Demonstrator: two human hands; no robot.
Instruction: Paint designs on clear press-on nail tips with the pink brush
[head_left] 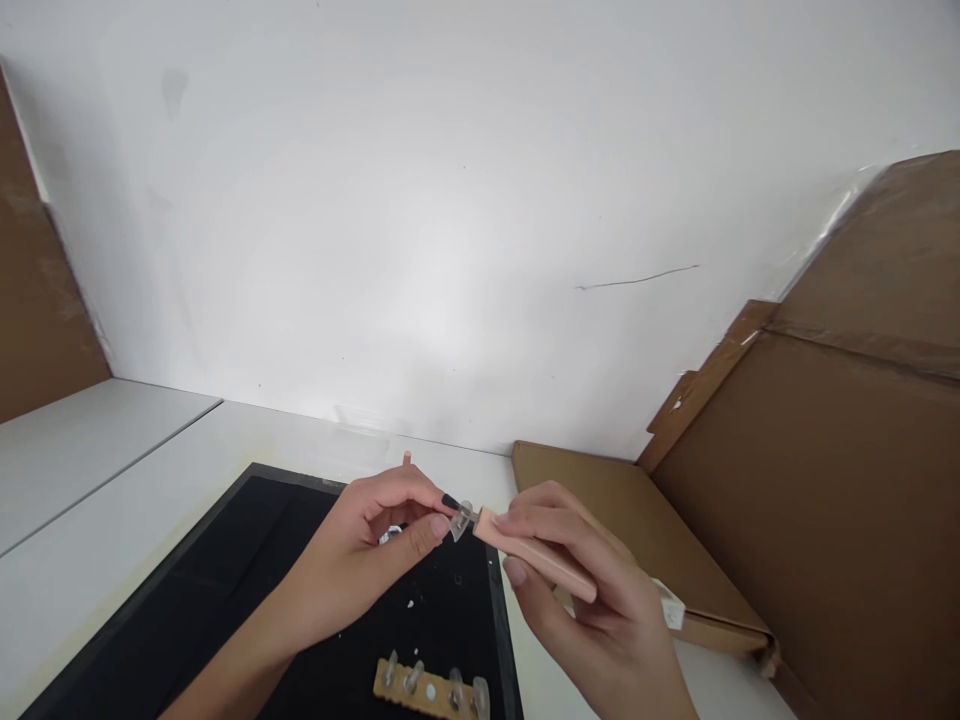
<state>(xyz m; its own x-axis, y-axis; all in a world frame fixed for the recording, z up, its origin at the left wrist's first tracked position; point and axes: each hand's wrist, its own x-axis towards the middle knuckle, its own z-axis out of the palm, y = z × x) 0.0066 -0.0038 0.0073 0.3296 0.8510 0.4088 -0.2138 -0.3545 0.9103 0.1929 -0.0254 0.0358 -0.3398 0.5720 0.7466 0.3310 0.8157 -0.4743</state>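
Note:
My left hand (375, 535) is closed, thumb and index finger pinching at a small clear piece that looks like a false nail tip (461, 521). A dark patch shows at the index fingertip; I cannot tell what it is. A thin pinkish stub (407, 458) sticks up behind that hand. My right hand (592, 570) is wrapped round a peach-coloured handled tool (540, 560). The tool's short metal neck meets the clear piece, and its working end is hidden. Below, a tan strip (431, 692) carries several upright clear tips.
A black mat (225, 570) with small white bits on it lies on the white table (112, 480). At right are a flat cardboard box (600, 480) and a small white object (670, 605). A white wall (420, 220) and cardboard panels (847, 480) stand around.

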